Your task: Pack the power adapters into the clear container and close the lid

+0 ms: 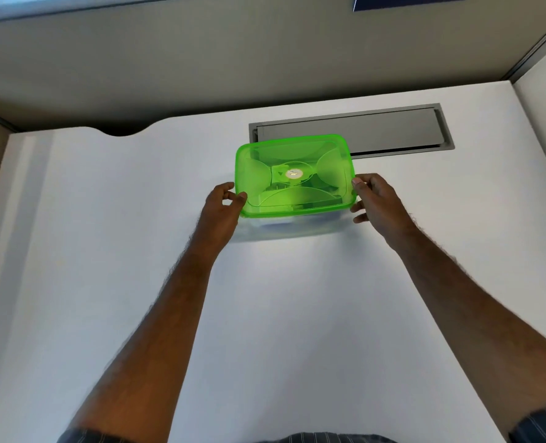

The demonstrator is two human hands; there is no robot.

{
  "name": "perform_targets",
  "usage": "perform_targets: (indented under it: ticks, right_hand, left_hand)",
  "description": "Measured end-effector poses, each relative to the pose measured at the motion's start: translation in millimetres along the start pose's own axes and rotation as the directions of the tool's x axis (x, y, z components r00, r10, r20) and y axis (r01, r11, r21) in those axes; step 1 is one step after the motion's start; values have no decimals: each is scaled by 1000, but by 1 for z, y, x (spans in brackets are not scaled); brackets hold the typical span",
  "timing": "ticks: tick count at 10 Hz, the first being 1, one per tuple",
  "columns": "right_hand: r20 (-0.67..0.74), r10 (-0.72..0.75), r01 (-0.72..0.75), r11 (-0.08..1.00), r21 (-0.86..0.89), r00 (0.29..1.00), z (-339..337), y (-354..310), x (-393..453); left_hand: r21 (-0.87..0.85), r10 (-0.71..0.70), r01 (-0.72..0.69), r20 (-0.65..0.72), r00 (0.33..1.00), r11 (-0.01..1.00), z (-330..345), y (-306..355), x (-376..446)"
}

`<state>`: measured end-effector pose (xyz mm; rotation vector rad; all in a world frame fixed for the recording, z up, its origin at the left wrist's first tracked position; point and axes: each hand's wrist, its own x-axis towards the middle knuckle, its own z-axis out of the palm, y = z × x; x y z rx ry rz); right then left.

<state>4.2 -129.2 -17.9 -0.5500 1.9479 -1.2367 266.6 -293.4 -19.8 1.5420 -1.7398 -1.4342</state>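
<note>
You had the clear container (284, 223) sitting just above the middle of the frame on the white desk (105, 251), its translucent green lid (294, 174) on top, moulded with curved petal shapes around a small round centre sticker. Dark shapes showed through the lid, too blurred to name. Your left hand (222, 203) pinched the lid's left edge; your right hand (377, 199) gripped its right edge.
</note>
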Motion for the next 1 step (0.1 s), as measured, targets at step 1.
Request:
perform_targets:
  ticks: [1]
  right_hand:
    - [-12,41,-41,999,35,999,0,7,-17]
  left_hand:
    - [21,-3,3,-20,1000,1000,1,-11,-17]
